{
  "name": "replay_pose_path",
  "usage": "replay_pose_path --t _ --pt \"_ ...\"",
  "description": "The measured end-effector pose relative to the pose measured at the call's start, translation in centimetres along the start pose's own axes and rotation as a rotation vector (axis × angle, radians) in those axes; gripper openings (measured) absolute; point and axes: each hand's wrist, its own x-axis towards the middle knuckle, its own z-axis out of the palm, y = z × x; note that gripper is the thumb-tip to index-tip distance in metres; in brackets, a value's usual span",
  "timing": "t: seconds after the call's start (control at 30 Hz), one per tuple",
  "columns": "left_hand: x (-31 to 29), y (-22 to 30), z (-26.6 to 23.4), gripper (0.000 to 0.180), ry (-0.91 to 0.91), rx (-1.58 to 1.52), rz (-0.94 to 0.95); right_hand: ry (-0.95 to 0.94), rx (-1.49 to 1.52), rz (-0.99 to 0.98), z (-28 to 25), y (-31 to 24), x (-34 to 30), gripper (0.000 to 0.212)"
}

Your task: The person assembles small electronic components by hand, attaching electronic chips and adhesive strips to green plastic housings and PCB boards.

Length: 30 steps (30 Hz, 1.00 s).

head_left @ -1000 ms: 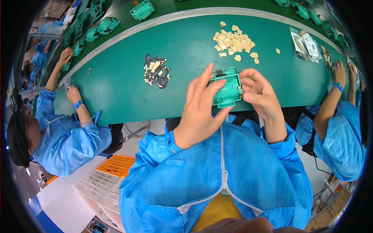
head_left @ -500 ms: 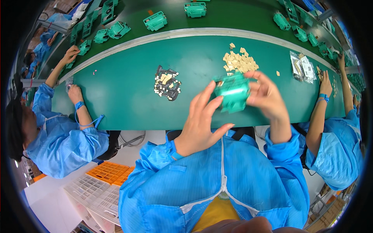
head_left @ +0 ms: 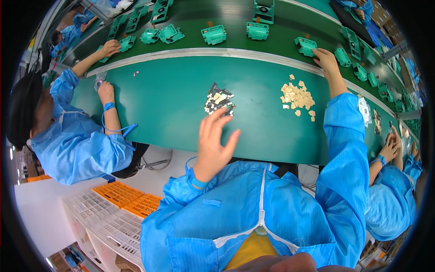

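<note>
My right hand (head_left: 327, 63) reaches far to the right, its fingers closed on the right end of a green plastic housing (head_left: 305, 46) on the dark green strip beyond the pale rail. A small brown tab sticks up behind that housing. My left hand (head_left: 214, 144), its fingers apart and nothing in them, hovers above the near part of the worktable (head_left: 163, 109). Its fingertips overlap the lower edge of a pile of small black parts with cream-coloured pieces (head_left: 219, 98). Below my right hand lies a heap of small tan pieces (head_left: 297, 95).
More green housings (head_left: 214, 34) line the far strip behind the rail (head_left: 190, 52). A co-worker in blue (head_left: 81, 145) sits at the left, one hand at a housing. Another co-worker (head_left: 390, 195) works at the right. White and orange crates (head_left: 120, 194) stand at lower left.
My right hand has carried the green housing from in front of me to the far strip. My left hand has come away from it and moved left. The view has shifted.
</note>
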Motion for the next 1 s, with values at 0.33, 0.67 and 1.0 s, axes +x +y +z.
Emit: replay_pose_path --t 0.33,0.67,1.0 --pt "5.3 -4.2 0.4 0.015 -0.011 0.269 -0.167 -0.124 -0.365 -0.587 4.0 -4.2 -15.6 0.033" --pt "7.8 -4.3 1.8 0.025 -0.169 0.472 -0.184 -0.203 -0.217 -0.423 2.1 -0.9 -27.1 0.015" --pt "8.0 -3.8 1.6 0.016 -0.149 0.360 -0.197 -0.259 -0.044 -0.397 0.5 -0.9 -26.9 0.013"
